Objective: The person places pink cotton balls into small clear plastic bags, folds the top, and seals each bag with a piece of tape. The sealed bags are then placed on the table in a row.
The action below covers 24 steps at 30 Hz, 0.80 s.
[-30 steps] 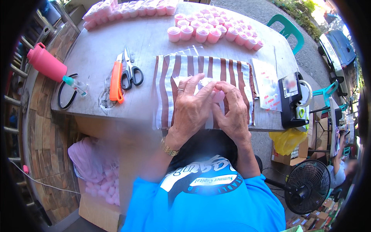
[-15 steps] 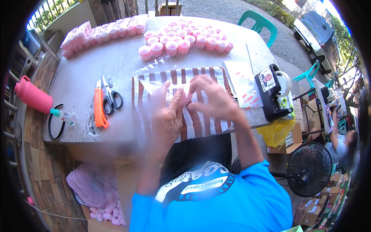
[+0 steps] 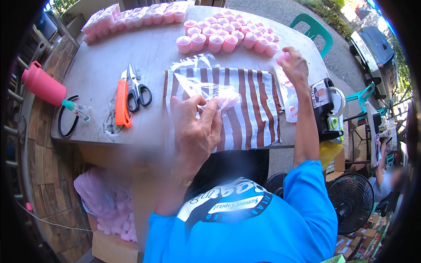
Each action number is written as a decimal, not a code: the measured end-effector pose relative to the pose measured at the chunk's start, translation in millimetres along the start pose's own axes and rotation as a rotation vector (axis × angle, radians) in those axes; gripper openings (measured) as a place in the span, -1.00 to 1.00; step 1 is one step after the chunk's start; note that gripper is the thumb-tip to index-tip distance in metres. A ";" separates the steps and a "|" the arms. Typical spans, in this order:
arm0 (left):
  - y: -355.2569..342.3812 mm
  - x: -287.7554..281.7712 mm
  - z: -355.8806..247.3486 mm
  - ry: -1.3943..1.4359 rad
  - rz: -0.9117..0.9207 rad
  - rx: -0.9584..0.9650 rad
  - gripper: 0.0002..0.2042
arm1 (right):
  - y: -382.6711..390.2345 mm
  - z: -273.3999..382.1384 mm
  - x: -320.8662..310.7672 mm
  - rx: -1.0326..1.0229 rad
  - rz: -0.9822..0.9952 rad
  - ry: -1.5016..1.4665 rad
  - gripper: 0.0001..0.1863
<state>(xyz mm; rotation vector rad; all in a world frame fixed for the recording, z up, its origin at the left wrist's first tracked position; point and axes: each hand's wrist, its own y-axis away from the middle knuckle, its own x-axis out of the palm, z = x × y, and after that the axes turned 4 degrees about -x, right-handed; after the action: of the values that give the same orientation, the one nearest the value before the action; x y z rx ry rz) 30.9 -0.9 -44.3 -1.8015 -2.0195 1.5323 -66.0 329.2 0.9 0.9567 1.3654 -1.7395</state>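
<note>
On a brown-and-white striped cloth [image 3: 258, 109], a clear plastic bag [image 3: 189, 83] lies with a small pink container [image 3: 227, 98] inside. My left hand [image 3: 199, 127] pinches the near edge of that bag between thumb and fingers. Farther right, past the cloth, my right hand [image 3: 296, 69] grips another pink container [image 3: 283, 58] beside the end of a group. That group of lidded pink containers [image 3: 215, 43] stands upright in rows at the far side of the table. Loose clear plastic [image 3: 193, 62] lies between the group and the cloth.
Filled clear bags of pink containers [image 3: 144, 16] line the far left. Scissors [image 3: 139, 91] and an orange cutter [image 3: 122, 103] lie left of the cloth. A tape dispenser [image 3: 323, 118] stands at the right edge. A pink bottle [image 3: 44, 83] is far left; a fan [image 3: 350, 201] stands lower right.
My right hand has left the bag, reached far right and taken hold of a pink container. My left hand stays at the bag. The whole view has shifted slightly.
</note>
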 end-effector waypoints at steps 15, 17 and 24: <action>-0.7 1.5 0.3 0.157 -0.136 -0.080 -0.86 | 158.7 159.1 -14.0 -0.553 -0.201 -0.686 -0.67; 0.5 2.2 1.2 0.167 -0.135 -0.119 -0.85 | 154.9 163.5 -13.2 -0.520 -0.152 -0.649 -0.65; -3.0 0.8 1.8 0.210 -0.125 -0.233 -0.84 | 140.6 161.8 -30.7 -0.480 -0.057 -0.441 -0.51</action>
<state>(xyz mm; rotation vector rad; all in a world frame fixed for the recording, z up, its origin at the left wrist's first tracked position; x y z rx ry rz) 27.4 -1.0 -43.6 -1.7821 -2.2316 1.0639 51.8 147.8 -8.4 0.2537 1.4204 -1.4470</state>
